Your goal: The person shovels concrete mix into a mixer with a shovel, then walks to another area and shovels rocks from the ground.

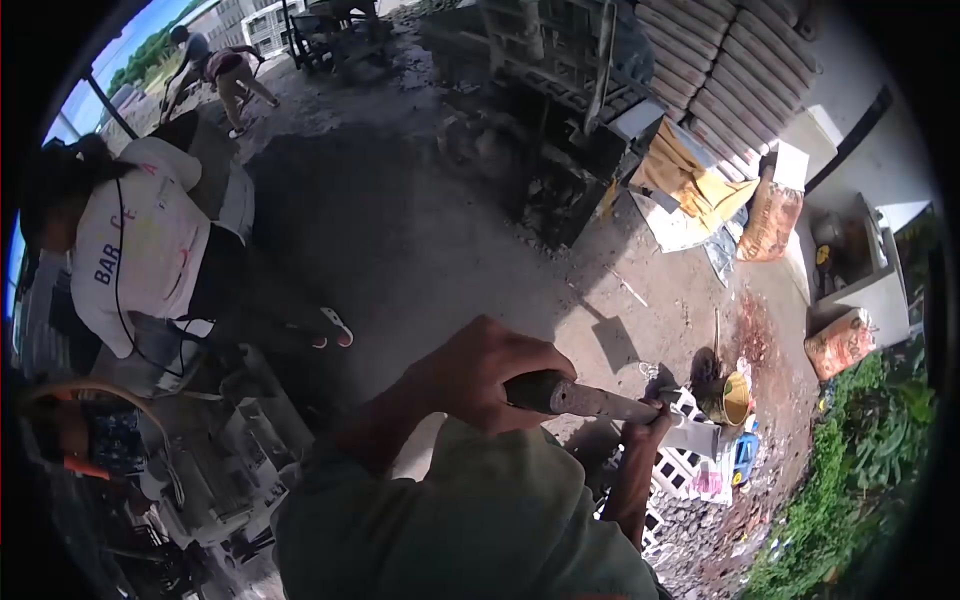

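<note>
My left hand (pixel 490 375) is closed around the dark grip of a long-handled tool (pixel 605 403), which looks like a shovel. My right hand (pixel 650 425) is wrapped around its shaft farther down. The shaft slants away from me toward the right. Past my right hand is a pale grey, flat piece (pixel 690 437) that may be its blade; I cannot tell for sure. White lattice blocks (pixel 678 465) and a yellow bucket (pixel 735 398) are near that end.
At left, a co-worker in a white shirt (pixel 150 230) bends beside machinery (pixel 225 460). Others (pixel 225 75) work farther back. A dark block-like machine (pixel 575 130) stands ahead, stacked sacks (pixel 725 70) behind it. Right are a sack (pixel 772 220), a concrete basin (pixel 860 300) and plants (pixel 850 480).
</note>
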Available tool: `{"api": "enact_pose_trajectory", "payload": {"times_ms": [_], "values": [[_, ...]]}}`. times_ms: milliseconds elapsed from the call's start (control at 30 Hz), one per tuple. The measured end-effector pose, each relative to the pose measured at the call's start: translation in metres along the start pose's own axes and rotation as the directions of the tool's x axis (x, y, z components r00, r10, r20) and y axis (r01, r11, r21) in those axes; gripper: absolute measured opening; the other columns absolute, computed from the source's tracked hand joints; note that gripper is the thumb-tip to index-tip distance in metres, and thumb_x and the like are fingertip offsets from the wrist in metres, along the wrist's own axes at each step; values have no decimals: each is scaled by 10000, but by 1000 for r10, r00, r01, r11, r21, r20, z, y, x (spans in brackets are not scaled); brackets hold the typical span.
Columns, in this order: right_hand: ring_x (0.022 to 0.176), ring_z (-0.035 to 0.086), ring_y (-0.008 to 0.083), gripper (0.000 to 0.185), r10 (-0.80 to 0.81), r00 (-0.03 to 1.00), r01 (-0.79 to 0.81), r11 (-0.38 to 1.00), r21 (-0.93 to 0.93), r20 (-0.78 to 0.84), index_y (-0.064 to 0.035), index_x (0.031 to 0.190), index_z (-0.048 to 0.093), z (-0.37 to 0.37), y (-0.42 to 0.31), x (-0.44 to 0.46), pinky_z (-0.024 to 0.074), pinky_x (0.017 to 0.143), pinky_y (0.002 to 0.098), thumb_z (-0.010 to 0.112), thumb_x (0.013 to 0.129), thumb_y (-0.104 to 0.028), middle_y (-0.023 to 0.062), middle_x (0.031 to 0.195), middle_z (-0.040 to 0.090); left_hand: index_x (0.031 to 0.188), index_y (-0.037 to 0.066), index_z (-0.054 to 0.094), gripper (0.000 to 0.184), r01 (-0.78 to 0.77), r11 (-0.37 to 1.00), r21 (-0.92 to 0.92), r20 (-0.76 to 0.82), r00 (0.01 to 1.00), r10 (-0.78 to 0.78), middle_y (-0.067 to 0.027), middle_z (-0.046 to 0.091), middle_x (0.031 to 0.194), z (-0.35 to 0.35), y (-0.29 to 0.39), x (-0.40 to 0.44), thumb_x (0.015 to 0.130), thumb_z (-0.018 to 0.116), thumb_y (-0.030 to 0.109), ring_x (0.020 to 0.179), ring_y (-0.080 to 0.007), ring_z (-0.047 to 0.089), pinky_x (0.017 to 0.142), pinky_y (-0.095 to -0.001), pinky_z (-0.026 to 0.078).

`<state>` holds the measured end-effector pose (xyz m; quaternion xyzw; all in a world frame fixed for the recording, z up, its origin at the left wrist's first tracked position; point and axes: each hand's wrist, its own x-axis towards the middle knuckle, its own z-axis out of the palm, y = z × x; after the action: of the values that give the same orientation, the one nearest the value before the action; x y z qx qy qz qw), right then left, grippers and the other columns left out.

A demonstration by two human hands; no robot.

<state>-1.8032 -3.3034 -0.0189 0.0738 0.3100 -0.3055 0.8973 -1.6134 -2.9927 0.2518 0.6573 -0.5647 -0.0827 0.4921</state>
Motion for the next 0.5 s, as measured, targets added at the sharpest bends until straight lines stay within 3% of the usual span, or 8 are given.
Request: {"api": "enact_pose_trajectory", "payload": {"times_ms": [67, 133, 200, 267, 333, 400, 467, 500], "values": [[552, 505, 134, 201, 159, 979, -174, 977, -122, -126, -124, 648, 434, 19, 64, 34, 457, 559, 278, 492, 831, -181, -1, 560, 476, 905, 84, 605, 334, -1, 994, 105, -128, 992, 14, -57, 616, 714, -32, -8, -22, 607, 708, 197, 614, -228, 606, 538, -315, 468], [553, 507, 139, 187, 308, 933, -342, 921, -189, -186, -126, 661, 431, 25, 131, 69, 460, 587, 289, 484, 833, -178, 0, 559, 478, 939, 98, 610, 370, 93, 977, 192, -215, 975, -51, -61, 622, 748, -62, -15, -48, 609, 721, 223, 640, -226, 613, 564, -317, 472], [566, 507, 150, 172, 412, 890, -456, 810, -368, -195, -114, 690, 428, 29, 198, 97, 459, 604, 301, 466, 841, -187, 13, 591, 486, 994, 110, 609, 416, 281, 910, 306, -246, 946, -210, -63, 626, 782, -91, -21, -66, 615, 726, 236, 664, -235, 617, 580, -320, 474], [643, 510, 160, 167, 427, 874, -476, 654, -588, -232, -92, 726, 422, 37, 261, 117, 446, 644, 337, 432, 852, -202, 37, 662, 479, 1025, 114, 604, 450, 366, 888, 277, -301, 911, -281, -67, 627, 791, -114, -29, -78, 608, 729, 228, 676, -240, 617, 592, -329, 477], [645, 507, 166, 149, 536, 812, -541, 537, -648, -233, -89, 734, 430, 58, 315, 124, 445, 645, 334, 443, 846, -188, 45, 655, 468, 1057, 117, 598, 486, 427, 869, 250, -343, 878, -333, -72, 627, 800, -137, -39, -85, 601, 731, 221, 687, -244, 618, 604, -337, 481], [634, 505, 173, 143, 552, 802, -535, 494, -685, -228, -86, 739, 435, 76, 369, 143, 450, 634, 330, 450, 846, -179, 48, 656, 469, 1019, 43, 617, 520, 373, 917, 141, -438, 854, -281, -83, 600, 659, -158, -53, -85, 531, 769, 135, 538, -235, 588, 476, -292, 427], [624, 503, 181, 136, 562, 794, -531, 459, -712, -230, -83, 743, 440, 84, 416, 166, 456, 622, 326, 456, 846, -170, 51, 657, 471, 1038, 48, 614, 548, 425, 893, 148, -434, 839, -328, -90, 608, 680, -184, -55, -83, 519, 773, 117, 553, -240, 597, 480, -289, 431], [612, 513, 177, 128, 617, 728, -631, 434, -643, -299, -75, 741, 443, 90, 441, 175, 463, 608, 330, 476, 830, -161, 47, 651, 483, 1057, 52, 611, 577, 467, 871, 154, -425, 827, -368, -97, 616, 701, -195, -56, -81, 507, 777, 99, 567, -244, 605, 484, -286, 436]]}}
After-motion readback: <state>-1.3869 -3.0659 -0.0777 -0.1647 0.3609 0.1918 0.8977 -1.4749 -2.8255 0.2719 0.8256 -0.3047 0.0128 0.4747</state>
